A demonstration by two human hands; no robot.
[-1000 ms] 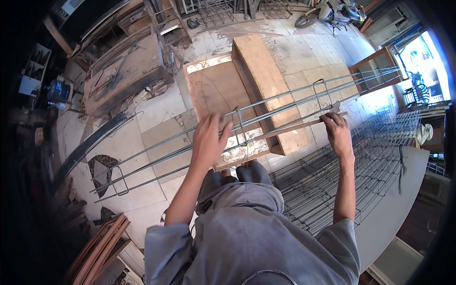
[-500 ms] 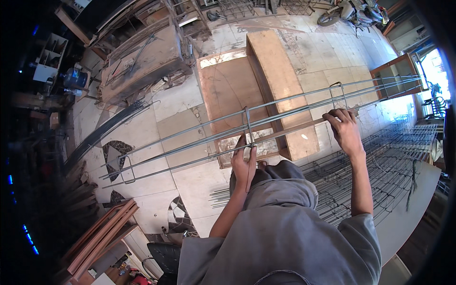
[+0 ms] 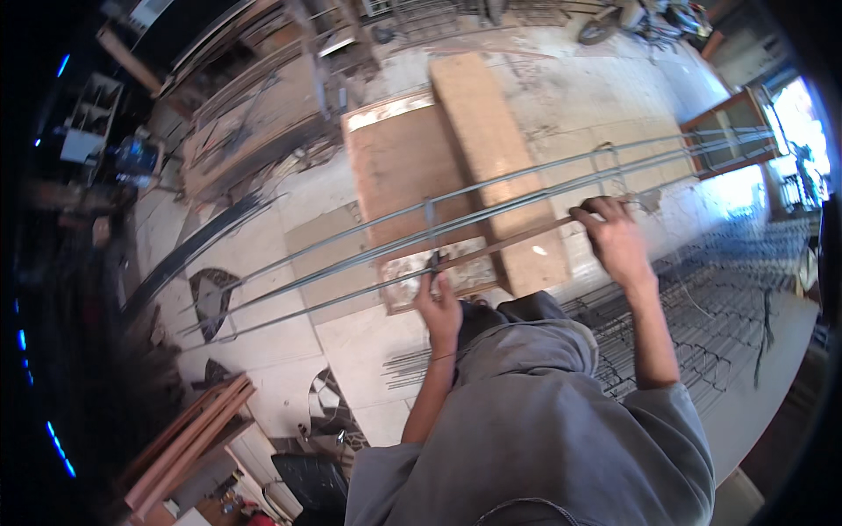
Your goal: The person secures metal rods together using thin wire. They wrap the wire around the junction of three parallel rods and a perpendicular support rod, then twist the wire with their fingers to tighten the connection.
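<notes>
In the head view, your left hand is closed around the nearest bar of the long rebar cage, pinching it just below a stirrup. Your right hand curls over the same near bar further along, beside a thin wooden slat lying along the steel. The cage runs across in front of you, from lower left to upper right, held up off the floor. You can count roughly four long bars and two stirrups. Below lie two wooden boards, and a stack of wire mesh sits at your right.
</notes>
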